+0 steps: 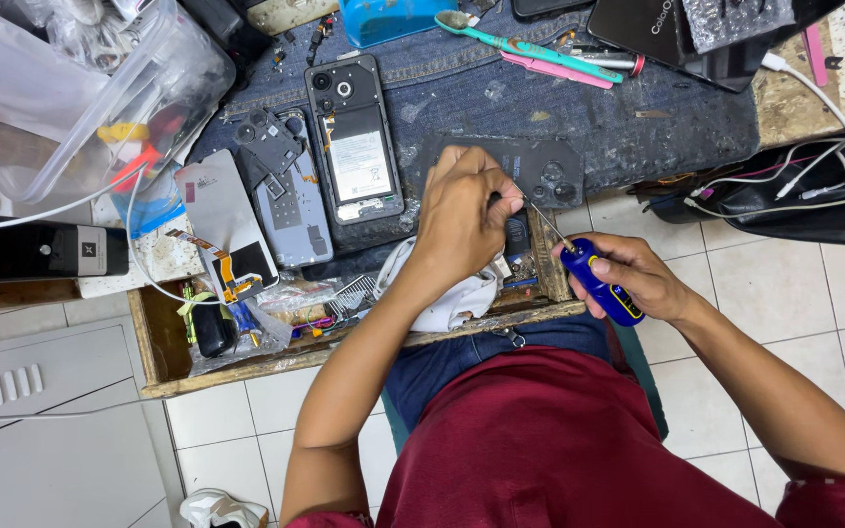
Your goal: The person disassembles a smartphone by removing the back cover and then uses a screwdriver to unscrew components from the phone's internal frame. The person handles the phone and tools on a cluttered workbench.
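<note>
Left hand (462,220) curled over a small dark phone part (515,235) at the near edge of the wooden workbench (163,352), fingers bent down and pinched onto it; exact grip hidden under the knuckles. Right hand (628,279) closed fully around the blue-and-yellow handle of a small screwdriver (594,279), thin metal shaft angled up and left, tip just beside the left thumb and meeting the held part. Directly behind the left hand, a black phone back cover (540,171) with a round camera cutout, flat on the denim cloth (618,117) covering the bench. Further left, an opened phone (354,137) with battery exposed, lying face down; beside it a grey inner frame (290,210) and loose black shields. White rag (452,298) bunched under the left wrist. Teal toothbrush (525,44) and pink tweezers (555,68) at the far side of the cloth. Clear plastic tub (80,98) at far left, white cables (833,108) at right. Below, a dark red shirt (559,450) over a tiled floor.
</note>
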